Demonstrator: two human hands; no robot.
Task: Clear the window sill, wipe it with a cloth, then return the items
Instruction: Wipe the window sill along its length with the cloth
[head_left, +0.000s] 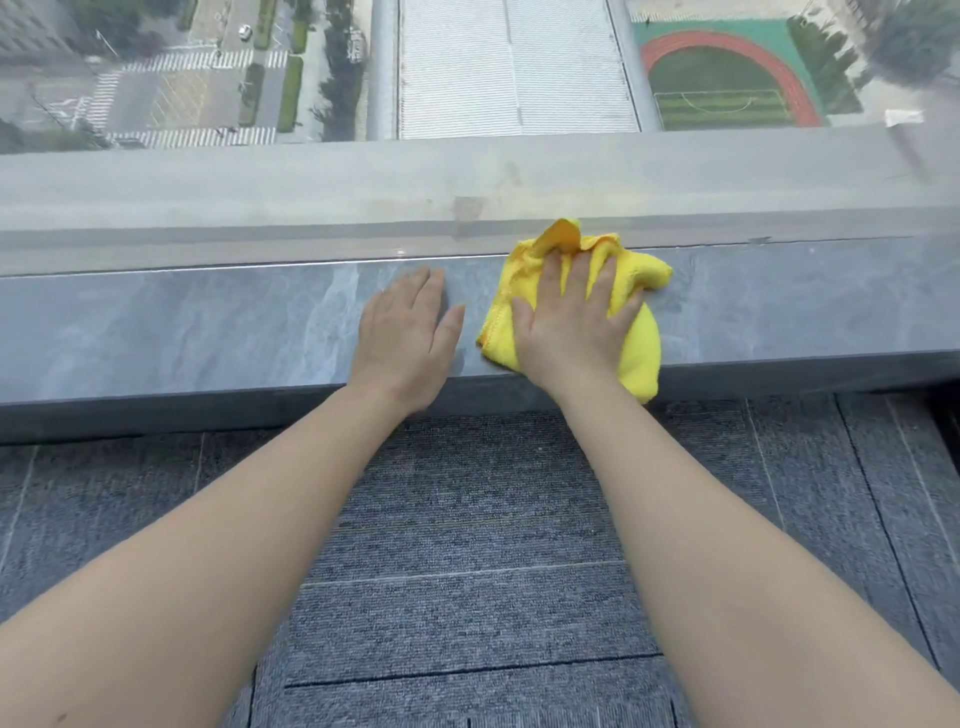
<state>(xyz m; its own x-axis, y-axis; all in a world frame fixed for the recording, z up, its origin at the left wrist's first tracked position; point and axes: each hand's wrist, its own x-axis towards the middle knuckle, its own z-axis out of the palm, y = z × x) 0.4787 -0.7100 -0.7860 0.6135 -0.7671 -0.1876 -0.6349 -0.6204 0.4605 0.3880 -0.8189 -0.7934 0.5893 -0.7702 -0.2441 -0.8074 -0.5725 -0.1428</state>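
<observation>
A grey marbled window sill (182, 327) runs across the view, with nothing standing on the part I see. A crumpled yellow cloth (641, 343) lies on it right of centre, one corner hanging over the front edge. My right hand (569, 317) presses flat on the cloth with fingers spread toward the glass. My left hand (408, 332) rests palm down on the bare sill just left of the cloth, holding nothing.
The window glass (467, 78) rises right behind the sill, with streets and a sports field far below. Grey carpet tiles (467, 545) cover the floor in front of the sill.
</observation>
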